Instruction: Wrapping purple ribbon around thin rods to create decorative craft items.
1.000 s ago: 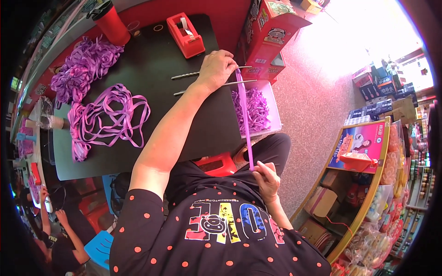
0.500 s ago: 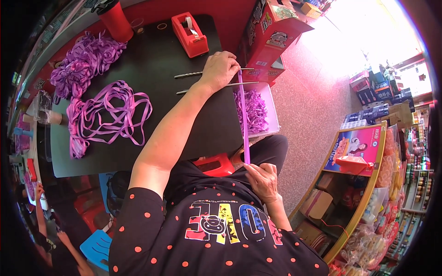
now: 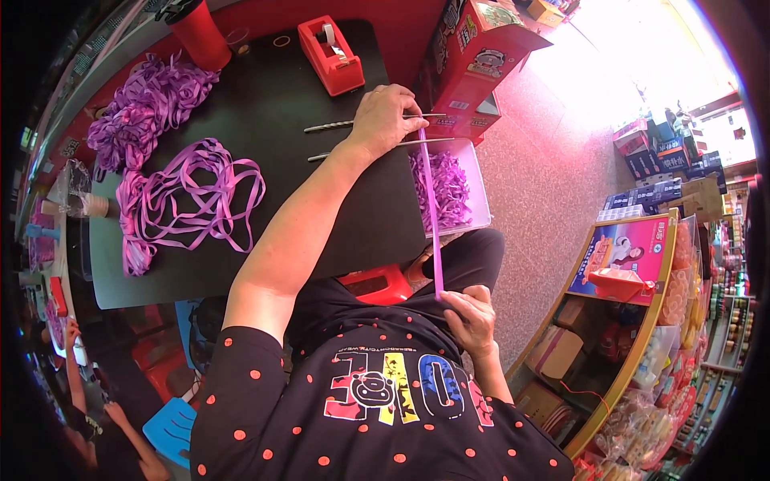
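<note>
Just off the right edge of a black table [image 3: 369,216], a purple ribbon [image 3: 436,256] runs taut and nearly straight between a person's two bare hands. The left hand [image 3: 389,116], stretched over the table, has its thumb and fingers closed on the ribbon's far end, while the right hand [image 3: 472,317], above the thigh, pinches the near end between thumb and fingers. Two metal rods [image 3: 329,126] lie side by side on the tabletop, pass beneath the left hand and wrist, and stick out beyond the edge; the ribbon crosses the nearer one. Whether the left fingers also touch the farther rod cannot be told, since the hand hides that spot. Below the ribbon, beside the table, sits a pale pink tub [image 3: 480,192] holding a pile of short purple strips [image 3: 449,188]. Toward the table's left side lie loose loops of ribbon [image 3: 132,192], with a larger tangled heap [image 3: 148,104] just behind them. A red cup [image 3: 200,40] stands near that heap, and a red tape dispenser [image 3: 341,80] rests beyond the left hand. Past the tub stands a red carton [image 3: 461,64]. A red stool [image 3: 377,286] shows under the table's near edge, and a blue chair [image 3: 172,433] at lower left.
</note>
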Available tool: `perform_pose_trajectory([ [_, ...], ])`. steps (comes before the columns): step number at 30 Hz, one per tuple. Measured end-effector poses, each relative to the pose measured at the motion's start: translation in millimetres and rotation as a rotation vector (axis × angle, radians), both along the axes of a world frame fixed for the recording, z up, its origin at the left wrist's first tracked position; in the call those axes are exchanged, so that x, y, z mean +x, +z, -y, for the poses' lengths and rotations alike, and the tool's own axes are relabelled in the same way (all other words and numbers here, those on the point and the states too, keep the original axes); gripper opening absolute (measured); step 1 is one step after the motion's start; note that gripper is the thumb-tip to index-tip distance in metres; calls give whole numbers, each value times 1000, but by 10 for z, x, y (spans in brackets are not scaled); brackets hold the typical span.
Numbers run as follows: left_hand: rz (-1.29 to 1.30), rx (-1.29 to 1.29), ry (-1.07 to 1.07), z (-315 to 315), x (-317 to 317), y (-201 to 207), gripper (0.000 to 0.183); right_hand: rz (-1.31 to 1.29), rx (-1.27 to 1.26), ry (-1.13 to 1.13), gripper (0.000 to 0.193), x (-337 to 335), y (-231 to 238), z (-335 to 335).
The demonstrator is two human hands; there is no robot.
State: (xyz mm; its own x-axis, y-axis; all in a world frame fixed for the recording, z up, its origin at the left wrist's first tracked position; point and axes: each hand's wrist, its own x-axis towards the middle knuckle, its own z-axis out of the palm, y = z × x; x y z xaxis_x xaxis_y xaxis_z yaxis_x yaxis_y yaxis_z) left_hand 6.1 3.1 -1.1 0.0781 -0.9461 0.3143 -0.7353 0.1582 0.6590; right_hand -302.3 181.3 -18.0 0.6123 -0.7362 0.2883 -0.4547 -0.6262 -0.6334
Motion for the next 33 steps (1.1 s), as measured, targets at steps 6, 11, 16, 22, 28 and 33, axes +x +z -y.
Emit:
perform_pose_trajectory([
  [6,7,-19,-2,5,-17,25,24,380,80,133,34,62,566,167],
  [11,23,-100,21,18,4,-39,21,697,-27,344,42,407,1004,748],
  [16,4,-127,13,29,11,-68,21,856,288,488,62,1037,1543,1603],
  [22,-43,-117,0,59,-1,-36,17,998,617,768,46,2013,1299,3425],
  [28,21,-60,-11,45,68,-88,17,760,773,248,64,2305,587,3802],
  [33,5,-96,46,28,24,-58,18,716,999,180,64,2412,1,3910],
])
